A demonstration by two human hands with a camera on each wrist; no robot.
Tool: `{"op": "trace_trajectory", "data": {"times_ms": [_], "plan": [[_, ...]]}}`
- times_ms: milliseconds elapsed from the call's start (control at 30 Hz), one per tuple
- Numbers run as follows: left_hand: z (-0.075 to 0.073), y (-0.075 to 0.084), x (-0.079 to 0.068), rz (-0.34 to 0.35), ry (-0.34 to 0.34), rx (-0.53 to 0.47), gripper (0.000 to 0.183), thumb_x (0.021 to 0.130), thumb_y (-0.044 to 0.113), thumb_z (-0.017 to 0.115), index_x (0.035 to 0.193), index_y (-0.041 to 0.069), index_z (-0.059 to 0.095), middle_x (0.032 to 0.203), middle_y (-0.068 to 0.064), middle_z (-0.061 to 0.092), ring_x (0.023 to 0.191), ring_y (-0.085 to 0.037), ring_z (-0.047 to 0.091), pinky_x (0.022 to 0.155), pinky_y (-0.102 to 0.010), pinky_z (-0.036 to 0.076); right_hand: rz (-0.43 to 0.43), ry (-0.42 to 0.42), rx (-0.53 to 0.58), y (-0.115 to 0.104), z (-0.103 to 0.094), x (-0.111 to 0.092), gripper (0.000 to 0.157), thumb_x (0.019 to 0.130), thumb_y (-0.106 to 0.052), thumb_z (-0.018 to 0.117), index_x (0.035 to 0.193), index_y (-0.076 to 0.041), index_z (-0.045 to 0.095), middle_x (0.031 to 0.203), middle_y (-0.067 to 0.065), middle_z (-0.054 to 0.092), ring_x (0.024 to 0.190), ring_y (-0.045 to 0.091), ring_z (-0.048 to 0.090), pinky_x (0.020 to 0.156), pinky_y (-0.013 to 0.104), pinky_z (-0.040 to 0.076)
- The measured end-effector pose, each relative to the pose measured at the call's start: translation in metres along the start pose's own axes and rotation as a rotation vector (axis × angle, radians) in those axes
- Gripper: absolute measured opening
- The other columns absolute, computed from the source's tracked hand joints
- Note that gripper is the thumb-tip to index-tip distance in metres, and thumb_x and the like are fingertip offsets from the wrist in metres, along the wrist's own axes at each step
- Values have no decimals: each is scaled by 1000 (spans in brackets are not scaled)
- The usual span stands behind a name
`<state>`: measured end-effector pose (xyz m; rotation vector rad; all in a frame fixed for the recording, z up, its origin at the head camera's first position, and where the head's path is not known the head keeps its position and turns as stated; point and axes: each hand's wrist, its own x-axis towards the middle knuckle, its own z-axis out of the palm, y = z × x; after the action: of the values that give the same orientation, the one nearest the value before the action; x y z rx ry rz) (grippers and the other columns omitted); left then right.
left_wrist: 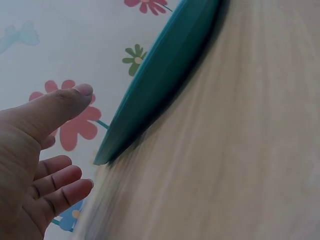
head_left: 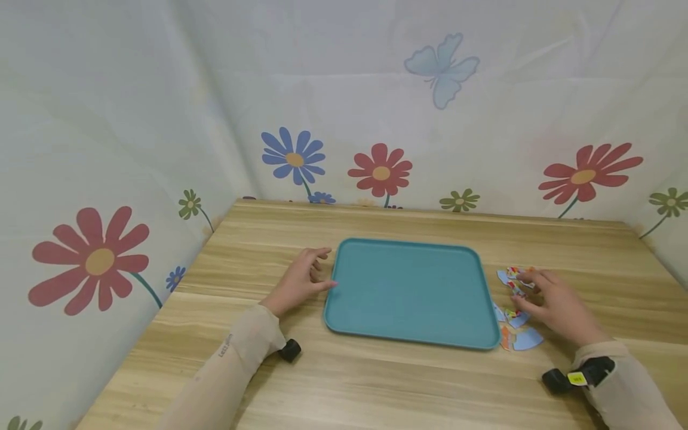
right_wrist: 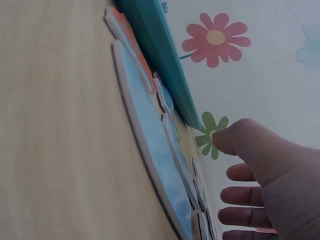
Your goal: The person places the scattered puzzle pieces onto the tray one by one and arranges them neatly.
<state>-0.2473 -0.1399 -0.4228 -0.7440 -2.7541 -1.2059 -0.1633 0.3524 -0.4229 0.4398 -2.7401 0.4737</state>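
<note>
A teal rectangular tray (head_left: 408, 292) lies on the wooden table with nothing on it. At its left edge is my left hand (head_left: 302, 279), fingers loosely bent and thumb pointing at the rim; it holds nothing. Several flat puzzle pieces (head_left: 528, 339), light blue with orange and other colours, lie along the tray's right side. Over the farther pieces hovers my right hand (head_left: 561, 304), its thumb and fingers spread apart. In the right wrist view a large blue piece (right_wrist: 150, 135) lies flat on the table, and that hand's fingers are apart from it.
The wooden table (head_left: 376, 388) reaches back to a white cloth (head_left: 333, 71) printed with flowers and a butterfly. The cloth also hangs along the left side. Each wrist wears a black camera, such as the right wrist camera (head_left: 556, 381).
</note>
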Motion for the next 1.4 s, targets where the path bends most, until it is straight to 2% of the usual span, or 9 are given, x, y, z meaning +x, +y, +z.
{"op": "trace_trajectory", "data": {"times_ms": [333, 567, 867, 1267, 1400], "plan": [[11, -8, -3, -57, 18, -61, 62, 81, 16, 78, 134, 2, 50, 115, -14, 57, 89, -19, 58, 75, -27, 53, 100, -113, 14, -3, 1, 9, 40, 83, -20, 73, 110, 7, 62, 96, 18, 59, 82, 28, 57, 72, 51, 50], [13, -9, -7, -65, -8, -98, 55, 81, 11, 77, 130, -1, 54, 107, -15, 58, 85, -18, 58, 73, -25, 53, 137, -170, 1, -5, 2, 17, 35, 84, -18, 72, 105, 8, 63, 95, 19, 60, 84, 31, 61, 74, 51, 52], [13, -12, -4, -53, -45, -131, 55, 80, 11, 78, 127, -4, 55, 105, -16, 57, 87, -19, 57, 77, -30, 53, 148, -232, -27, -3, 0, 25, 30, 83, -15, 70, 98, 10, 63, 86, 18, 61, 79, 29, 59, 72, 50, 50], [14, -14, -2, -44, -58, -131, 55, 80, 12, 78, 127, -5, 55, 106, -16, 56, 88, -19, 56, 77, -28, 52, 268, -326, -54, -9, 0, 33, 27, 82, -14, 71, 93, 9, 62, 87, 21, 59, 77, 28, 57, 70, 47, 51], [14, -15, -1, -40, -59, -120, 55, 81, 13, 78, 127, -5, 55, 106, -16, 56, 88, -18, 56, 77, -28, 52, 272, -335, -64, -11, 1, 35, 28, 82, -15, 72, 91, 9, 61, 85, 21, 58, 73, 26, 56, 68, 45, 50]]}}
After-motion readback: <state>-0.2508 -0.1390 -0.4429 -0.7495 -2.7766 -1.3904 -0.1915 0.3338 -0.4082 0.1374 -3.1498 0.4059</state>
